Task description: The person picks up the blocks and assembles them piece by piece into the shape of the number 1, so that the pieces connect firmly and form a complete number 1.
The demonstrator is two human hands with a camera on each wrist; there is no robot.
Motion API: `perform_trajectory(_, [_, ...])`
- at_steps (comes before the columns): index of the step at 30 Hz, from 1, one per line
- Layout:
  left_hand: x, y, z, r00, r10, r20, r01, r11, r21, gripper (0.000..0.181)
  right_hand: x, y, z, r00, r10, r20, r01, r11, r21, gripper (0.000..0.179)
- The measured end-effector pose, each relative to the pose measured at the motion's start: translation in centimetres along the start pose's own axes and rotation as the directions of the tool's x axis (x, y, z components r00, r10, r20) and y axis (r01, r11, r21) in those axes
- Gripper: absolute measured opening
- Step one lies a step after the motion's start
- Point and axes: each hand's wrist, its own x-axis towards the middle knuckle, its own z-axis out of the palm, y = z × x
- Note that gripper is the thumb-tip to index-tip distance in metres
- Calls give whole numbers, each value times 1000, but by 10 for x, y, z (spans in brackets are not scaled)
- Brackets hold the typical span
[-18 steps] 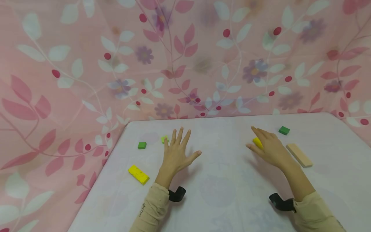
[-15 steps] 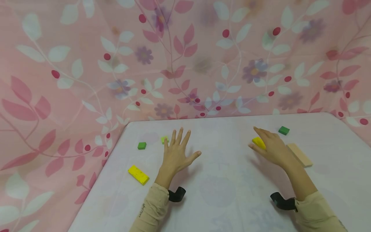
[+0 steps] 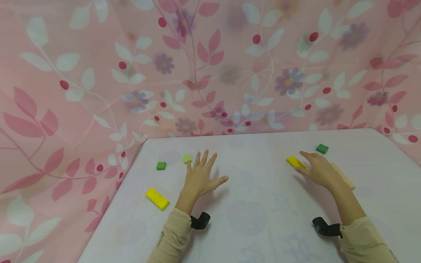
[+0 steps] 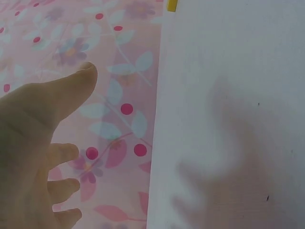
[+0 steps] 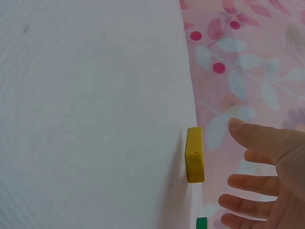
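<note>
My left hand (image 3: 198,179) is held over the table with fingers spread and nothing in it. Close by its little fingertip lies a light green block (image 3: 187,159); a green block (image 3: 161,166) and a yellow block (image 3: 157,199) lie farther left. On the other side, my right hand (image 3: 319,171) hovers with fingers apart beside a second yellow block (image 3: 295,162), its thumb overlapping that block's end in the head view. The right wrist view shows a gap between this yellow block (image 5: 194,155) and the thumb. Partly behind the right hand is a wooden plank (image 3: 344,175).
A dark green block (image 3: 322,148) lies beyond the right hand. The white-covered table (image 3: 246,215) ends at a pink floral curtain (image 3: 210,73). Black curved camera mounts (image 3: 201,221) stick out from both wrists.
My right hand has shifted right, uncovering more of the yellow block and covering more of the wooden plank. My left hand has barely moved, dipping slightly so the light green block shows more.
</note>
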Motion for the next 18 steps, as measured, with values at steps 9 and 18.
perform_trajectory(9, [-2, -3, -1, 999, 0, 36, 1, 1000, -29, 85, 2, 14, 7, 997, 29, 70, -32, 998, 46, 61])
perform_trajectory(18, [-8, -12, 0, 1000, -4, 28, 5, 1000, -26, 80, 0, 16, 8, 988, 53, 142, -64, 995, 78, 64])
